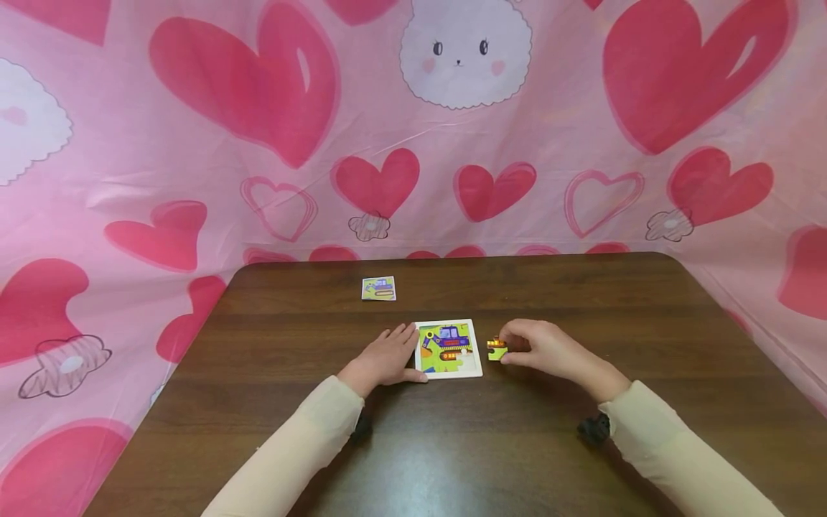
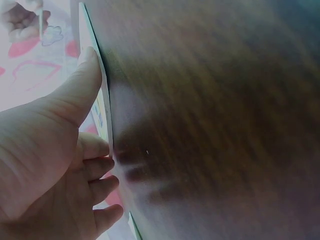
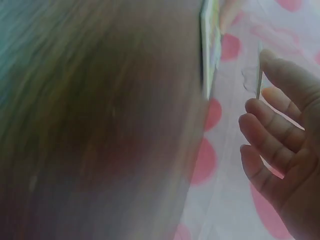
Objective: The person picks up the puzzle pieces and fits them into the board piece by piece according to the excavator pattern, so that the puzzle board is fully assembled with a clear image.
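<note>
A small jigsaw puzzle in a white frame (image 1: pixel 477 359) lies on the table, showing a blue excavator on a green ground. Its lower right part has a pale gap. My left hand (image 1: pixel 385 357) rests against the frame's left side, fingers fairly straight and the thumb (image 2: pixel 80 82) on the lower left edge. To the right of the frame, my right hand (image 1: pixel 543 348) pinches a puzzle piece (image 1: pixel 496 352), green with orange and red, between thumb and fingers. In the right wrist view the piece (image 3: pixel 259 77) appears edge-on, apart from the frame (image 3: pixel 206 55).
A small picture card (image 1: pixel 378 289) with a similar excavator lies behind the frame, to its left. The brown wooden table (image 1: pixel 452 445) meets a pink heart-patterned cloth (image 1: pixel 439 129) at the back. Dark objects (image 1: pixel 593 429) sit at both wrists.
</note>
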`<state>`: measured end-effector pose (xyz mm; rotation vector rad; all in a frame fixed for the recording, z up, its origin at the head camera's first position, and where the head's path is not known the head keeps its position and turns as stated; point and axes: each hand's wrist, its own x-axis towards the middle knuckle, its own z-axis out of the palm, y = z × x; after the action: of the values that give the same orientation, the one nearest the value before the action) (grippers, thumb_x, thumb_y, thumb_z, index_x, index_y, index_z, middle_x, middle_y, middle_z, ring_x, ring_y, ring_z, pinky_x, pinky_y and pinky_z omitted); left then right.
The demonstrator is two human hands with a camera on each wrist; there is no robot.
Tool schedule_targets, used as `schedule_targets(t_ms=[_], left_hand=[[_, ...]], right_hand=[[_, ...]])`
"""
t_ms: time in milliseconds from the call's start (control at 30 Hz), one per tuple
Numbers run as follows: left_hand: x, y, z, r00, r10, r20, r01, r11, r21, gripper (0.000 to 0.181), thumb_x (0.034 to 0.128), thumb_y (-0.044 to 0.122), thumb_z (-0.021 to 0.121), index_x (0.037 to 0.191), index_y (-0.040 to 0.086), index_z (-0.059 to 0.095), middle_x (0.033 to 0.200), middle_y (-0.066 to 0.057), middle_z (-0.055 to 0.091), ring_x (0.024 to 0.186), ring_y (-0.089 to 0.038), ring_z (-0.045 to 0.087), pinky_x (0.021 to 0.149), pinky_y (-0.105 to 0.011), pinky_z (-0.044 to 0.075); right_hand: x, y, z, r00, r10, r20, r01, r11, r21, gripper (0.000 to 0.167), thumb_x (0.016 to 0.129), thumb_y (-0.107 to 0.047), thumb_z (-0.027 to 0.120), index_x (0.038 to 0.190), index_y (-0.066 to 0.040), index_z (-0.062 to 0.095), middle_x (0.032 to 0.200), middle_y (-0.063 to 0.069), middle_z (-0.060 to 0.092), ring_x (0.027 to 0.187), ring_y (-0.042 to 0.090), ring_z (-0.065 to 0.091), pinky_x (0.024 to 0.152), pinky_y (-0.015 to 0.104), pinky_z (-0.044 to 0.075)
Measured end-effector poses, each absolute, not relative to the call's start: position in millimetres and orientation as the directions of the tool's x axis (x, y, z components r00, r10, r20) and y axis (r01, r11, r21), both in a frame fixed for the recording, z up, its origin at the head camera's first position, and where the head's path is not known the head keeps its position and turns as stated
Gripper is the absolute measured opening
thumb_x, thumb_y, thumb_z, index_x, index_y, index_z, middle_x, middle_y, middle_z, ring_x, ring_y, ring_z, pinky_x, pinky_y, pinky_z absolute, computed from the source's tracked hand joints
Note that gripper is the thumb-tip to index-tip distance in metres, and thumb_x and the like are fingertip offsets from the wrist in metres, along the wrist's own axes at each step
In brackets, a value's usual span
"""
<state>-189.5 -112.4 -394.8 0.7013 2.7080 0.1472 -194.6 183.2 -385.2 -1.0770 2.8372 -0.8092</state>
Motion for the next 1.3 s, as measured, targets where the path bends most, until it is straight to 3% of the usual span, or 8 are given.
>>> schedule_targets(t_ms=[533, 867, 1300], left_hand=[[-190, -112, -395, -0.819, 0.497, -0.286, 0.454, 0.867, 0.205, 0.088, 0.081, 0.054, 0.06, 0.143, 0.0, 0.028, 0.15, -0.013, 0.021, 0.136, -0.028, 0.017, 0.108, -0.043, 0.016], [-189, -111, -393, -0.819, 0.495, -0.29, 0.461, 0.869, 0.182, 0.085, 0.0826, 0.051, 0.06, 0.143, 0.001, 0.027, 0.15, -0.013, 0.02, 0.136, -0.028, 0.017, 0.107, -0.043, 0.017], [-189, -110, -393, -0.821, 0.49, -0.293, 0.456, 0.872, 0.18, 0.087, 0.0819, 0.052, 0.06, 0.144, 0.001, 0.027, 0.15, -0.013, 0.02, 0.136, -0.028, 0.016, 0.108, -0.043, 0.016]], right_hand=[[-200, 142, -392, -0.649, -0.754, 0.103, -0.735, 0.586, -0.34, 0.024, 0.078, -0.027, 0.075, 0.097, -0.016, 0.069, 0.089, -0.007, 0.06, 0.073, 0.009, 0.051, 0.067, 0.026, 0.046], [-202, 133, -394, -0.649, -0.759, 0.039, -0.73, 0.608, -0.311, 0.022, 0.078, -0.027, 0.074, 0.097, -0.017, 0.072, 0.096, -0.006, 0.063, 0.078, 0.01, 0.054, 0.071, 0.03, 0.046], [-202, 127, -394, -0.675, -0.738, 0.011, -0.705, 0.64, -0.306, 0.02, 0.076, -0.027, 0.076, 0.094, -0.017, 0.073, 0.091, -0.006, 0.061, 0.074, 0.01, 0.051, 0.068, 0.028, 0.044]])
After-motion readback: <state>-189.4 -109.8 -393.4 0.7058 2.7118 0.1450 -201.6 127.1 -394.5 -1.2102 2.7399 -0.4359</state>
